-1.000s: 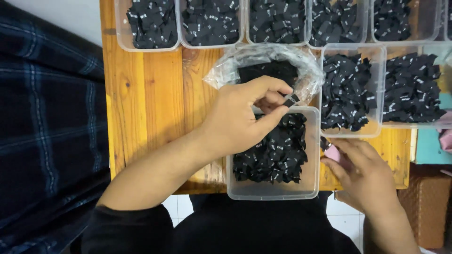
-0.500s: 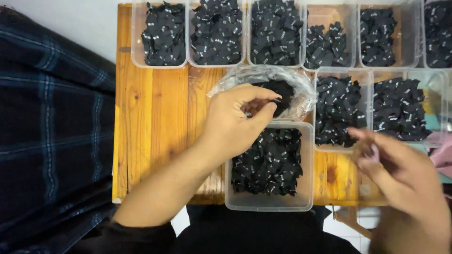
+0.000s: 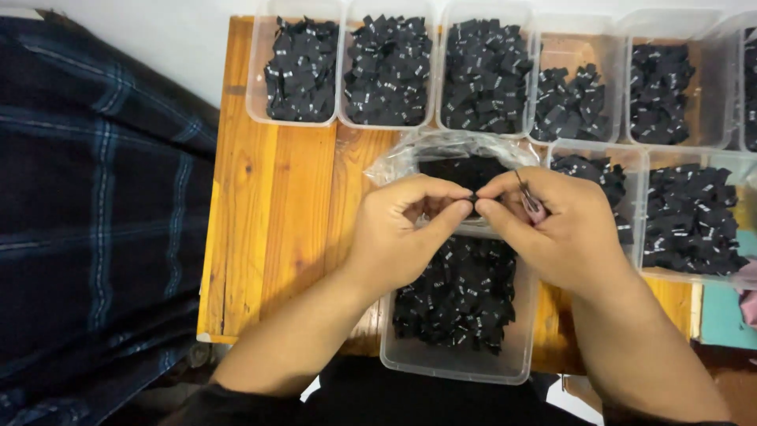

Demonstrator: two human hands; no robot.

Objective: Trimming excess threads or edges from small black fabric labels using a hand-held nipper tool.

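Meeting above a clear tub of black labels on the wooden worktop, left hand and right hand each pinch one small label, grips clamped, letting trimmed pieces drop in.

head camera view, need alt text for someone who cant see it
A left hand and a right hand meet fingertip to fingertip, pinching a small black fabric tag over a clear plastic tub of black tags. More clear tubs of black tags line the orange wooden table.

Head camera looks straight down, close over the wooden table
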